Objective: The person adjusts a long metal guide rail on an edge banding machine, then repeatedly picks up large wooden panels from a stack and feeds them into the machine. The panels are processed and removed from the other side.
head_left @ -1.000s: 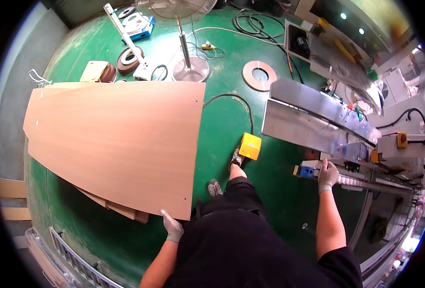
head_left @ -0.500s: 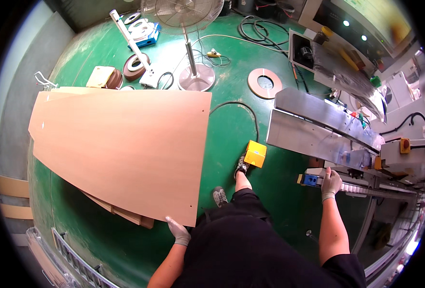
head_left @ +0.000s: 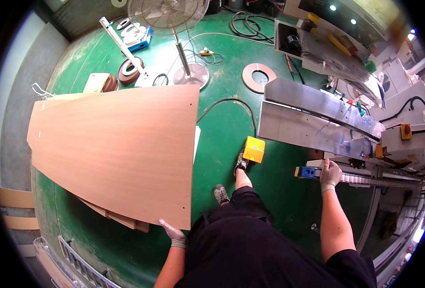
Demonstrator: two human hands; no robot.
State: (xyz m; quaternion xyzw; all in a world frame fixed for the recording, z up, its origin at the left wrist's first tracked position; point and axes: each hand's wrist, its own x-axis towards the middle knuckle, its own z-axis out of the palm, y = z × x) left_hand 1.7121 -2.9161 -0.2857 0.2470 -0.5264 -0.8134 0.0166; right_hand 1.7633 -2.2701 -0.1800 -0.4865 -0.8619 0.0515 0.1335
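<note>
A large tapered wood panel [head_left: 116,149] with a light brown face lies on top of a stack to my left. My left hand [head_left: 174,234], in a pale glove, grips its near right corner, thumb on the upper face and fingers hidden beneath. On my right, my gloved right hand [head_left: 331,175] is closed around a rail with white rollers [head_left: 366,179], close to the blue block [head_left: 308,172] at its end. The rail juts from a machine with a long metal table [head_left: 308,126].
My foot is at a yellow pedal box [head_left: 254,149], whose cable [head_left: 231,100] curves across the green floor. Farther off stand a fan [head_left: 181,48] and a white post [head_left: 121,48]. A banding coil [head_left: 259,78] lies beyond the metal table. A ladder-like rack [head_left: 87,264] is at lower left.
The panel has shifted slightly left with my left hand on its corner, and a white strip now shows beside its right edge. My right hand stays on the roller rail. The whole view has shifted slightly.
</note>
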